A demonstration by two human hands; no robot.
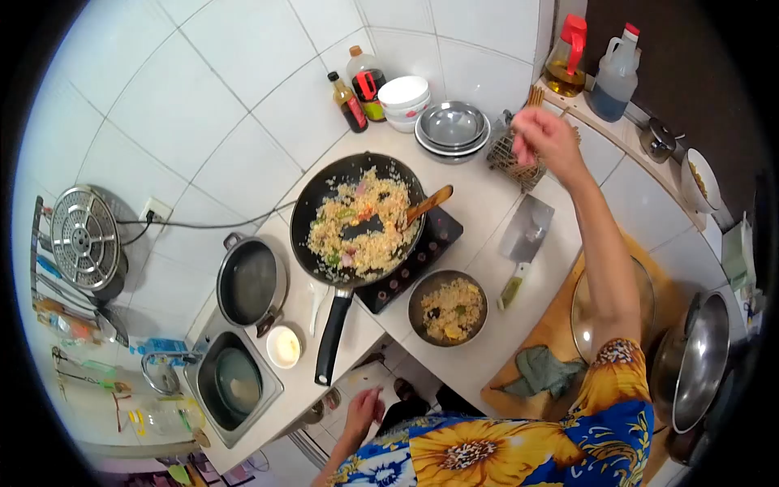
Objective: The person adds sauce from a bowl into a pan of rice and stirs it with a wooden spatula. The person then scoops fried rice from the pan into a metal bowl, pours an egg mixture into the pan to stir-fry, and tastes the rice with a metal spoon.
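My right hand [548,140] is raised at the back right, over a wire basket [515,162] with chopsticks [536,96] standing by it. Its fingers are curled closed, and what they hold, if anything, is hidden. Low by my body, my left hand [365,412] is loosely closed, with nothing visible in it. A black frying pan [333,337] of fried rice [365,243] sits on the induction cooker [442,230]; a wooden spatula [430,203] leans in it. In front of the cooker, a metal bowl [414,302] holds more fried rice.
A cleaver [527,231] lies on the counter. To its right are a cutting board [560,312], a glass lid [578,321] and a cloth [542,372]. Stacked metal bowls [453,130] and sauce bottles [350,104] stand at the back. An empty pot [250,284] sits near the sink [231,390].
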